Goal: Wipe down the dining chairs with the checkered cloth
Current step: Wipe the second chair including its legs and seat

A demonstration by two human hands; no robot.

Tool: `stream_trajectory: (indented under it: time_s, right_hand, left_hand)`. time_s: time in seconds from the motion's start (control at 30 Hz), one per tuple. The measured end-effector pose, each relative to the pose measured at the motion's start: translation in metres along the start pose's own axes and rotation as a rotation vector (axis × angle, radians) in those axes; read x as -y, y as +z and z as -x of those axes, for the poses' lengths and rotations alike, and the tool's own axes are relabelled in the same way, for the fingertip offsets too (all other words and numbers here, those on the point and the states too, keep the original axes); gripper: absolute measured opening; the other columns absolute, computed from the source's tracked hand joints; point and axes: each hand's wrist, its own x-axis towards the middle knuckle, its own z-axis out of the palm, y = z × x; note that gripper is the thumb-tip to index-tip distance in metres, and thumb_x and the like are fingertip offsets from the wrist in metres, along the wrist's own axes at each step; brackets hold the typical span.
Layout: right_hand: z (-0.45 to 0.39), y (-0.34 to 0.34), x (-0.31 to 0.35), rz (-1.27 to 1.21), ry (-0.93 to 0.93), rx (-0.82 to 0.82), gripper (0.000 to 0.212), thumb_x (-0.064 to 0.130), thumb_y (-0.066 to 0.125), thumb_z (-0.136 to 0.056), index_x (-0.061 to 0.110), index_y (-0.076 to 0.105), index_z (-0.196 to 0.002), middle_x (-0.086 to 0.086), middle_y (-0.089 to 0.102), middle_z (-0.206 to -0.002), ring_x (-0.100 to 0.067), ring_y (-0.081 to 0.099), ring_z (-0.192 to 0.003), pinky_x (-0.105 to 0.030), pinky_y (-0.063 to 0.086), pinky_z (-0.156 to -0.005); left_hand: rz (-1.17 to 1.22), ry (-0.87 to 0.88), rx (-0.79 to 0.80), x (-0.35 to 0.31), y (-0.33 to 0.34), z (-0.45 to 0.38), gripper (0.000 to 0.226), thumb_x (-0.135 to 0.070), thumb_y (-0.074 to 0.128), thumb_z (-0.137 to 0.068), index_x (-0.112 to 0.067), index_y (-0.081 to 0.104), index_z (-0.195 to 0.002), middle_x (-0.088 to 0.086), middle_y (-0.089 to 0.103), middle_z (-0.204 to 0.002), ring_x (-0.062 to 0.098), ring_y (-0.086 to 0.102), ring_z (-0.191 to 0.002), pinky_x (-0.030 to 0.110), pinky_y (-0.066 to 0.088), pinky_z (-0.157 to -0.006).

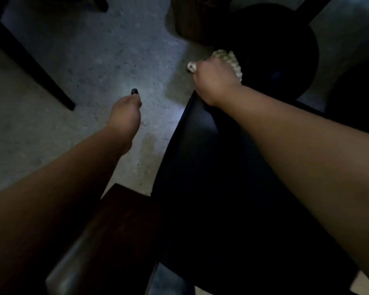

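Right hand: the right hand (214, 78) is bunched tight round the checkered cloth (232, 58), knuckles up, pressing it down at the far corner of the dark chair seat (211, 167).
Cloth: crumpled under and beyond that fist, pale folds poking out past the knuckles and a small tuft showing on the thumb side; the check pattern is hard to read in this gloom.
Left hand: the left hand (126, 116) hangs out over the floor (83, 60), well clear of the seat, touching nothing; one dark-painted nail shows at its tip, but whether the fingers are curled or slack I cannot tell.
Chair in hand: seat runs from under the right forearm back toward the person; a brown wooden rail (107, 237) sits below the left forearm.
Other chairs: a dark round seat (285, 50) lies just beyond the right hand, and a dark chair leg (30, 67) stands off past the left hand.
Progress: mid-wipe, I'd judge, the cloth working the seat's far edge. The dim light shows no difference between wiped and unwiped surface.
Left to do: likely the rest of this chair and those others nearby.
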Motion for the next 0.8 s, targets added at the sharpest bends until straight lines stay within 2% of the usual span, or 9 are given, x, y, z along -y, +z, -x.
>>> stream_trajectory:
  time_s: [0.07, 0.13, 0.2, 0.4, 0.47, 0.57, 0.63, 0.7, 0.8]
  right_hand:
    - [0.007, 0.003, 0.024, -0.004, -0.130, 0.056, 0.034, 0.021, 0.039, -0.097, 0.002, 0.062, -0.114, -0.025, 0.061, -0.115, -0.040, 0.058, -0.104, -0.037, 0.044, -0.079]
    - [0.023, 0.010, 0.052, -0.007, -0.283, 0.153, 0.031, 0.019, 0.041, -0.097, 0.005, 0.064, -0.112, -0.022, 0.063, -0.113, -0.038, 0.061, -0.101, -0.034, 0.041, -0.073]
    - [0.052, 0.021, 0.079, 0.023, -0.426, 0.252, 0.031, 0.018, 0.040, -0.097, 0.010, 0.064, -0.116, -0.015, 0.063, -0.117, -0.034, 0.061, -0.103, -0.033, 0.041, -0.074]
    - [0.124, 0.049, 0.120, -0.136, -0.622, 0.481, 0.029, 0.018, 0.038, -0.099, 0.012, 0.061, -0.116, -0.008, 0.062, -0.118, -0.024, 0.061, -0.103, -0.028, 0.047, -0.083]
    - [0.132, 0.043, 0.119, -0.325, -0.531, 0.522, 0.027, 0.023, 0.038, -0.101, 0.012, 0.062, -0.109, -0.005, 0.063, -0.111, -0.020, 0.060, -0.099, -0.024, 0.045, -0.080]
    - [0.126, 0.011, 0.101, -0.918, -0.093, 0.539, 0.029, 0.024, 0.040, -0.101, 0.013, 0.059, -0.083, -0.009, 0.060, -0.085, -0.020, 0.056, -0.081, -0.024, 0.037, -0.067]
    - [0.117, -0.014, 0.078, -1.115, 0.192, 0.272, 0.035, 0.022, 0.040, -0.101, 0.013, 0.060, -0.074, -0.015, 0.062, -0.077, -0.022, 0.057, -0.075, -0.028, 0.041, -0.065]
    - [0.111, -0.035, 0.047, -1.118, 0.322, -0.126, 0.041, 0.026, 0.041, -0.099, 0.012, 0.050, -0.062, -0.007, 0.057, -0.064, -0.020, 0.054, -0.065, -0.022, 0.042, -0.058]
    - [0.109, -0.056, 0.007, -1.030, 0.286, -0.615, 0.037, 0.036, 0.042, -0.094, 0.008, 0.065, -0.084, -0.003, 0.062, -0.078, -0.016, 0.058, -0.076, -0.036, 0.047, -0.073]
  left_hand:
    - [0.077, -0.028, 0.015, 0.004, -0.002, 0.006, 0.026, -0.031, 0.041, -0.101, -0.019, 0.060, -0.113, -0.006, 0.056, -0.084, 0.006, 0.050, -0.075, 0.032, 0.038, -0.077]
    - [0.140, -0.044, 0.029, 0.008, -0.006, 0.013, 0.043, -0.033, 0.037, -0.103, -0.012, 0.046, -0.140, 0.001, 0.064, -0.119, 0.014, 0.056, -0.113, 0.033, 0.040, -0.090]
    - [0.148, -0.034, 0.013, 0.010, -0.012, 0.019, 0.050, -0.039, 0.030, -0.105, -0.012, 0.041, -0.145, 0.006, 0.055, -0.139, 0.020, 0.043, -0.135, 0.037, 0.035, -0.105]
    - [0.112, 0.014, 0.021, 0.002, -0.033, 0.024, 0.055, -0.046, 0.017, -0.105, -0.014, 0.049, -0.137, 0.008, 0.058, -0.135, 0.021, 0.045, -0.134, 0.040, 0.032, -0.110]
    - [0.119, 0.016, 0.064, -0.001, -0.036, 0.024, 0.055, -0.047, 0.016, -0.105, -0.015, 0.050, -0.134, 0.008, 0.062, -0.129, 0.021, 0.050, -0.128, 0.039, 0.036, -0.107]
    - [0.143, 0.019, 0.112, -0.005, -0.033, 0.023, 0.058, -0.050, 0.014, -0.104, -0.016, 0.052, -0.132, 0.006, 0.066, -0.121, 0.020, 0.058, -0.120, 0.038, 0.042, -0.100]
    - [0.141, 0.026, 0.149, -0.008, -0.026, 0.025, 0.058, -0.052, 0.014, -0.104, -0.018, 0.054, -0.128, 0.005, 0.068, -0.118, 0.017, 0.061, -0.115, 0.035, 0.045, -0.090]
    - [0.127, 0.034, 0.193, -0.011, -0.016, 0.026, 0.056, -0.054, 0.015, -0.103, -0.021, 0.057, -0.123, 0.002, 0.071, -0.112, 0.014, 0.063, -0.109, 0.034, 0.046, -0.085]
    - [0.039, 0.065, 0.258, -0.018, -0.001, 0.027, 0.045, -0.047, 0.023, -0.105, -0.022, 0.057, -0.122, -0.001, 0.072, -0.108, 0.012, 0.064, -0.107, 0.034, 0.047, -0.088]
